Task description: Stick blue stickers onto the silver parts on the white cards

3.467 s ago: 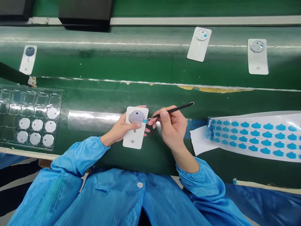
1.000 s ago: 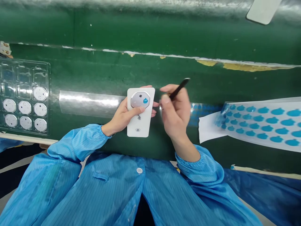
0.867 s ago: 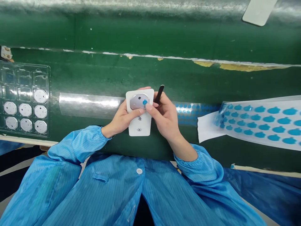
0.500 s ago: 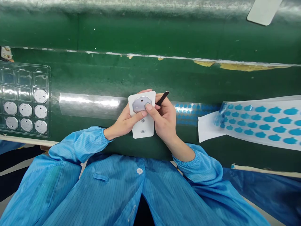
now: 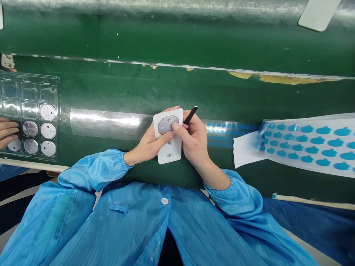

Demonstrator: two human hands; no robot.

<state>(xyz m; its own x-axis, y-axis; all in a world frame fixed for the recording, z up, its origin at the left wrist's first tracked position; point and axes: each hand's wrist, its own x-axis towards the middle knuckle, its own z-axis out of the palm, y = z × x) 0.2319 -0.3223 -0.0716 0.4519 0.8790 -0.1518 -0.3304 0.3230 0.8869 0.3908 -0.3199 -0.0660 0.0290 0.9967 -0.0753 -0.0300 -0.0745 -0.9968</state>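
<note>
A white panel (image 5: 168,157) with rounded corners and small dark marks is held up in front of me. On its upper part sits a silver octagonal plate (image 5: 163,125) with small holes. My left hand (image 5: 148,144) grips the panel from the left, its thumb on the front and its other fingers mostly hidden behind. My right hand (image 5: 195,142) presses its thumb on the plate's lower right edge. A slim black tool (image 5: 191,114), perhaps tweezers, sticks up from between that hand's fingers. The tool's other end is hidden.
At the left, another person's hand (image 5: 8,132) reaches over a clear compartment tray (image 5: 58,111) holding several silver discs. A shiny clear film (image 5: 111,123) lies across the green table. Blue stickers on a white backing sheet (image 5: 305,147) are at right. Another white panel (image 5: 318,14) lies far right.
Another person's hand has come in over the tray from the left. The panel in my hands has shifted and tilted slightly; my grip looks the same.
</note>
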